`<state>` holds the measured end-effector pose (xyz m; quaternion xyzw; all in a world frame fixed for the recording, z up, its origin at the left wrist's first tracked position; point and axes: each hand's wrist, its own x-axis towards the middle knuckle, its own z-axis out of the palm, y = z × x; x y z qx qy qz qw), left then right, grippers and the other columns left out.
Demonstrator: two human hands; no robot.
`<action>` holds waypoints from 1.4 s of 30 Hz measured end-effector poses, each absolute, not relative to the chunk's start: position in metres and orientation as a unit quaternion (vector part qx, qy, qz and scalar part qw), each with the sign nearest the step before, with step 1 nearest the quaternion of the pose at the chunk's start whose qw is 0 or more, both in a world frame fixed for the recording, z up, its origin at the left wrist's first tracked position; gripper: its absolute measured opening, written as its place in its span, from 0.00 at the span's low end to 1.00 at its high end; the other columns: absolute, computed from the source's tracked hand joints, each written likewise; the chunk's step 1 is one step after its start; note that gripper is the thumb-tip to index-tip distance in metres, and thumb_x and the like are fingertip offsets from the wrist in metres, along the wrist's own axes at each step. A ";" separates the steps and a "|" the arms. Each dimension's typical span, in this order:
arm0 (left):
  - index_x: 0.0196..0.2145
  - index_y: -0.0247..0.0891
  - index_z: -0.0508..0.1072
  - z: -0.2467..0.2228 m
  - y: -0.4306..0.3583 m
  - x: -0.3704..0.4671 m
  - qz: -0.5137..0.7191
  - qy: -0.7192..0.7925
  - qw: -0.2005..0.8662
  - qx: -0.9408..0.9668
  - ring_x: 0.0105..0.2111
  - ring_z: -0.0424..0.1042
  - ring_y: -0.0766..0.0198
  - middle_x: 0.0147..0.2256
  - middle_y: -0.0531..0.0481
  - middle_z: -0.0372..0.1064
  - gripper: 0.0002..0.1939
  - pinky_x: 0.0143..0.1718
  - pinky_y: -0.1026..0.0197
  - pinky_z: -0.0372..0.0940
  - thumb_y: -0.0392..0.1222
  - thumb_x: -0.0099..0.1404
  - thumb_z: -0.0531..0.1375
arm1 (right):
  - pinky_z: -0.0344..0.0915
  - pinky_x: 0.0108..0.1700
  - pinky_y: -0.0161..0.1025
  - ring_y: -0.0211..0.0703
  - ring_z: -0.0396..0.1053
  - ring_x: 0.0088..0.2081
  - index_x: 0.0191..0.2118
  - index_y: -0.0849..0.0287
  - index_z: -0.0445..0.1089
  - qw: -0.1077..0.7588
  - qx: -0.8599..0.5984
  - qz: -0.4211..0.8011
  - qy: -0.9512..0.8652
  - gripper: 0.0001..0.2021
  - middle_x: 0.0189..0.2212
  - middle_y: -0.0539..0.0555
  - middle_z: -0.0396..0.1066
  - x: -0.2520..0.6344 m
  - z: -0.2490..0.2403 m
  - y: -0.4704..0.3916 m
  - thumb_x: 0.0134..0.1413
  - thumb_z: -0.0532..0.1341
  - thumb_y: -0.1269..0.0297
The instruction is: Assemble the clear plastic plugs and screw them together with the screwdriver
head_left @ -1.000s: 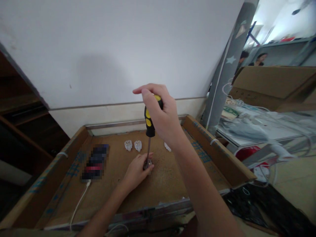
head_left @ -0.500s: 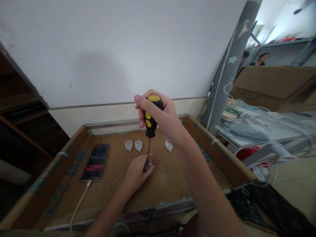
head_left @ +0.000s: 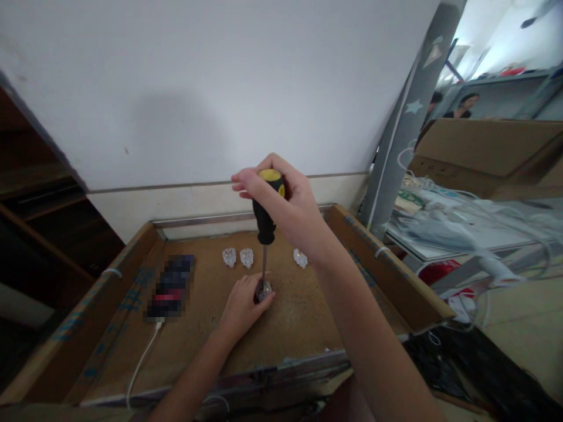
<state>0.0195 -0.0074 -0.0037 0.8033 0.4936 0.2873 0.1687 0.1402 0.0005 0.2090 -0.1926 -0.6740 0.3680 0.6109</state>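
Observation:
My right hand (head_left: 281, 193) is wrapped round the black and yellow handle of a screwdriver (head_left: 265, 225), which stands nearly upright. Its shaft runs down to a small clear plastic plug (head_left: 265, 291) with metal parts inside. My left hand (head_left: 244, 302) pinches that plug against the cardboard between thumb and fingers. The screwdriver's tip meets the plug, though the exact contact is too small to make out. Beyond my left hand lie two similar clear plugs, one (head_left: 229, 257) beside the other (head_left: 246, 258). Another clear plug (head_left: 300, 258) lies farther right, near my right wrist.
A cardboard-lined tray (head_left: 308, 328) with raised sides is the work surface. On its left lies a blurred-out phone (head_left: 170, 287) with a white cable (head_left: 143, 363). A grey post (head_left: 404, 117) rises at the right, beside a table with plastic bags and a cardboard box (head_left: 488, 152). People sit behind.
The screwdriver handle has turned in my right hand, and my fingers have shifted round it, stretching farther left. My left hand and the plugs stay nearly in place.

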 end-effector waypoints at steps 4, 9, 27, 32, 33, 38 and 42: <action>0.49 0.38 0.66 -0.004 -0.008 0.020 0.300 0.486 0.166 0.804 0.44 0.68 0.55 0.43 0.44 0.70 0.19 0.46 0.52 0.62 0.44 0.61 0.58 | 0.54 0.20 0.30 0.28 0.55 0.17 0.27 0.55 0.56 0.658 -0.221 0.330 -0.640 0.13 0.17 0.41 0.55 0.135 0.205 0.003 0.54 0.59 0.55; 0.49 0.37 0.67 -0.003 -0.008 0.020 0.294 0.495 0.167 0.801 0.43 0.69 0.54 0.41 0.44 0.71 0.19 0.45 0.52 0.63 0.44 0.60 0.58 | 0.58 0.24 0.30 0.29 0.60 0.22 0.36 0.56 0.64 0.619 -0.215 0.308 -0.689 0.12 0.21 0.45 0.60 0.141 0.208 -0.001 0.60 0.50 0.54; 0.48 0.39 0.68 -0.002 -0.013 0.019 0.288 0.509 0.148 0.798 0.41 0.70 0.56 0.39 0.46 0.72 0.17 0.43 0.54 0.63 0.45 0.62 0.55 | 0.61 0.35 0.36 0.35 0.64 0.33 0.37 0.59 0.59 0.560 -0.264 0.114 -0.777 0.03 0.31 0.51 0.65 0.145 0.212 0.005 0.56 0.54 0.68; 0.47 0.40 0.69 -0.005 -0.011 0.017 0.313 0.497 0.154 0.795 0.39 0.70 0.57 0.39 0.46 0.72 0.16 0.42 0.55 0.63 0.44 0.63 0.54 | 0.57 0.26 0.34 0.32 0.59 0.22 0.30 0.55 0.55 0.640 -0.284 0.179 -0.691 0.09 0.20 0.43 0.57 0.143 0.204 0.008 0.55 0.57 0.59; 0.47 0.40 0.69 -0.005 -0.011 0.017 0.313 0.496 0.152 0.795 0.39 0.70 0.57 0.38 0.46 0.72 0.15 0.42 0.55 0.63 0.44 0.63 0.54 | 0.57 0.26 0.34 0.32 0.58 0.21 0.32 0.55 0.57 0.661 -0.306 0.147 -0.669 0.09 0.20 0.43 0.55 0.140 0.202 0.006 0.55 0.57 0.57; 0.43 0.38 0.70 -0.003 -0.011 0.016 0.291 0.496 0.149 0.804 0.38 0.70 0.56 0.37 0.46 0.72 0.13 0.42 0.54 0.62 0.44 0.62 0.55 | 0.60 0.35 0.36 0.37 0.64 0.33 0.47 0.59 0.60 0.621 -0.305 0.098 -0.716 0.11 0.29 0.50 0.62 0.126 0.203 -0.009 0.60 0.51 0.64; 0.46 0.38 0.68 -0.002 -0.011 0.016 0.290 0.493 0.167 0.803 0.40 0.69 0.56 0.39 0.45 0.72 0.16 0.44 0.53 0.62 0.44 0.61 0.56 | 0.62 0.39 0.34 0.35 0.65 0.37 0.37 0.58 0.60 0.575 -0.226 0.148 -0.773 0.04 0.34 0.50 0.65 0.129 0.208 -0.005 0.55 0.56 0.66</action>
